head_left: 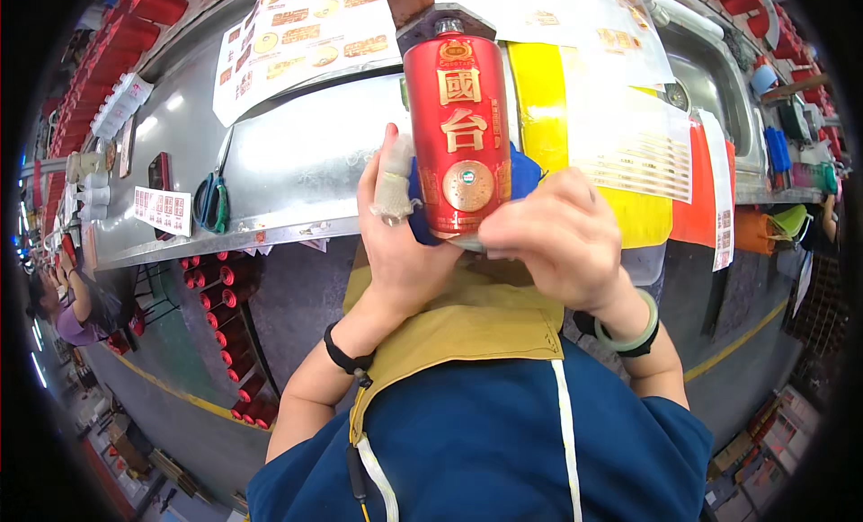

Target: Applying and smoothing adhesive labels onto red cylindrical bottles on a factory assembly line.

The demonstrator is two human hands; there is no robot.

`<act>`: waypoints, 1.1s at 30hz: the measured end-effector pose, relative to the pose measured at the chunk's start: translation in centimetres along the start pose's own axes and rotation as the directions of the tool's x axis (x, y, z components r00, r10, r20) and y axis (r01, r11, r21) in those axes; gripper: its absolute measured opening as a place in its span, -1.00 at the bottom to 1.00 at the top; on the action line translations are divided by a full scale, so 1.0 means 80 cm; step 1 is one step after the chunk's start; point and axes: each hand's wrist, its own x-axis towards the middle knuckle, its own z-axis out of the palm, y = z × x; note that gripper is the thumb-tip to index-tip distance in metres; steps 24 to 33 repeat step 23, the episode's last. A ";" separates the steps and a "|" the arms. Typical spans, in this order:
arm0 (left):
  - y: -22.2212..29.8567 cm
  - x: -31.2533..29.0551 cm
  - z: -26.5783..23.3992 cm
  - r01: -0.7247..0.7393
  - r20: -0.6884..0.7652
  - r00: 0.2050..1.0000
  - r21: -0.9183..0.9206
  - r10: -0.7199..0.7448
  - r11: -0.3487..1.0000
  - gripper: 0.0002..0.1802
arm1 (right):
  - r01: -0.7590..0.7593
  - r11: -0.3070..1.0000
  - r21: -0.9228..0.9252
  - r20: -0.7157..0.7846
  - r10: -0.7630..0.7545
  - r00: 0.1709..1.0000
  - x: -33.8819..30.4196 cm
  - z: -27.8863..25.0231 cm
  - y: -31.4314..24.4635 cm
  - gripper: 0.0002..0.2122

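Observation:
A red bottle point(456, 109) with gold characters and a round gold emblem lies in front of me, its grey capped neck pointing away. My left hand point(395, 257) grips it by the lower left side, the thumb by its base; one finger wears a pale, crinkled covering point(393, 176). Fingers bent and drawn together, my right hand point(571, 239) touches the lower right edge of the bottle near the base. Whatever sits between those fingertips is too blurred to make out. Blue material point(528, 170) shows beneath the bottle on both sides.
On the steel table point(315, 118) lie scissors point(214, 194), a small label sheet point(164, 209) and large sheets of gold labels point(306, 32). Yellow point(539, 91) and orange-red point(706, 190) sheets lie right, before a sink point(710, 73). Red bottles point(229, 342) stand below; another person point(76, 315) works far left.

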 end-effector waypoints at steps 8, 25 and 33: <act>-0.008 0.005 -0.010 -0.008 0.178 0.984 0.061 -0.003 0.998 0.01 | 0.039 0.931 -0.362 -0.125 -0.090 0.988 0.038 -0.011 0.015 -0.72; 0.000 0.018 -0.023 -0.001 0.221 0.975 -0.030 0.008 1.000 0.14 | -0.547 0.700 0.458 -0.094 0.650 0.754 -0.015 -0.048 0.051 -0.66; 0.000 0.018 -0.023 -0.001 0.221 0.975 -0.030 0.008 1.000 0.14 | -0.547 0.700 0.458 -0.094 0.650 0.754 -0.015 -0.048 0.051 -0.66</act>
